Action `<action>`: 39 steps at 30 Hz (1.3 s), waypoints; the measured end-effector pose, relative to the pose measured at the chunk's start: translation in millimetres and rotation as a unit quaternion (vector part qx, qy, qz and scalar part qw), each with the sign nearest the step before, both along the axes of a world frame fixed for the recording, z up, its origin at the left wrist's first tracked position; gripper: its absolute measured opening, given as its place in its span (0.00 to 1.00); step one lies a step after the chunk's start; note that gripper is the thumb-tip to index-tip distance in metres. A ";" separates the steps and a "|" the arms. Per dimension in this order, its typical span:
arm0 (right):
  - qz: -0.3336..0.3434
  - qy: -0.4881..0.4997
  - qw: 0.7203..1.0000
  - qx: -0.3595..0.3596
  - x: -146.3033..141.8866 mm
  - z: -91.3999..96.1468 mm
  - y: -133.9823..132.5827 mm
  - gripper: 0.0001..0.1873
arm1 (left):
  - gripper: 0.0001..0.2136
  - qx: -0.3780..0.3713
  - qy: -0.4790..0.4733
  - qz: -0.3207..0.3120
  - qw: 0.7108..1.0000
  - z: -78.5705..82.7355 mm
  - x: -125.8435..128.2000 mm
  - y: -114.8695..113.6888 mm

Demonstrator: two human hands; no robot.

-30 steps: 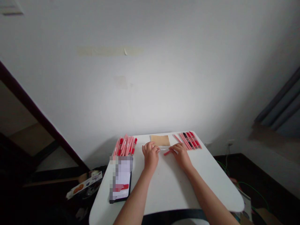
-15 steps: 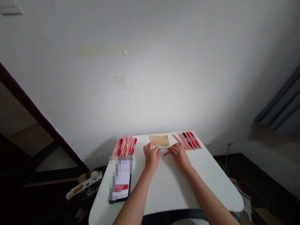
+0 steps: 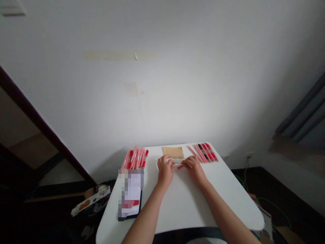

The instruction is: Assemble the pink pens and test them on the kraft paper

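Note:
Over the far middle of the table, my left hand [image 3: 166, 171] is closed, thumb and fingers pinching a thin whitish pen refill [image 3: 177, 164]. It points toward my right hand [image 3: 193, 167], whose fingers are closed around a pink pen barrel [image 3: 180, 166]; one end of the barrel sticks out to the left. My fingers cover the rest of both parts. Just beyond my hands lies a tan piece of paper or card [image 3: 173, 152]. To the right, pink, red and black pens [image 3: 203, 152] lie in a row. A looser pile of pink and red pens [image 3: 135, 158] is at the left.
A phone [image 3: 133, 193], its screen partly pixelated, lies on the left of the white table [image 3: 185, 203], near my left forearm. The wall [image 3: 162, 101] rises behind the table's far edge. Boxes and green cables [image 3: 276, 206] are on the floor at the right.
My left hand has shifted slightly right, closer to my right hand. Less of the whitish refill shows between them. My right hand has hardly moved, and the pens lie as before.

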State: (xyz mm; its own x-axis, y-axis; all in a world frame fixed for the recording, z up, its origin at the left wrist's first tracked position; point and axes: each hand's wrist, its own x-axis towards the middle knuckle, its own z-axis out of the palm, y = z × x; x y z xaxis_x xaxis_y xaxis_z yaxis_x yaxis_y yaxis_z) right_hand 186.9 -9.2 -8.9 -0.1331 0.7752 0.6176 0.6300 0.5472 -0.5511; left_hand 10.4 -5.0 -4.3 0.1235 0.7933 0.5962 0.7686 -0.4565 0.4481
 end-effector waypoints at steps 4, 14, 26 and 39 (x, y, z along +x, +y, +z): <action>-0.005 0.015 1.000 0.000 0.0 -0.6 1.4 0.11 | 0.03 -0.007 -0.008 0.005 1.000 0.6 -0.8 1.3; -0.018 0.008 1.000 0.000 0.4 2.6 0.1 0.12 | 0.05 -0.007 -0.018 0.005 1.000 3.5 -0.4 0.0; -0.051 0.011 0.999 0.010 7.9 -2.7 5.5 0.13 | 0.07 0.001 -0.013 0.054 0.998 10.3 -3.2 -3.6; -0.063 0.014 0.998 0.017 9.3 -2.0 5.5 0.13 | 0.07 -0.042 0.049 0.168 0.984 13.5 -7.6 -8.1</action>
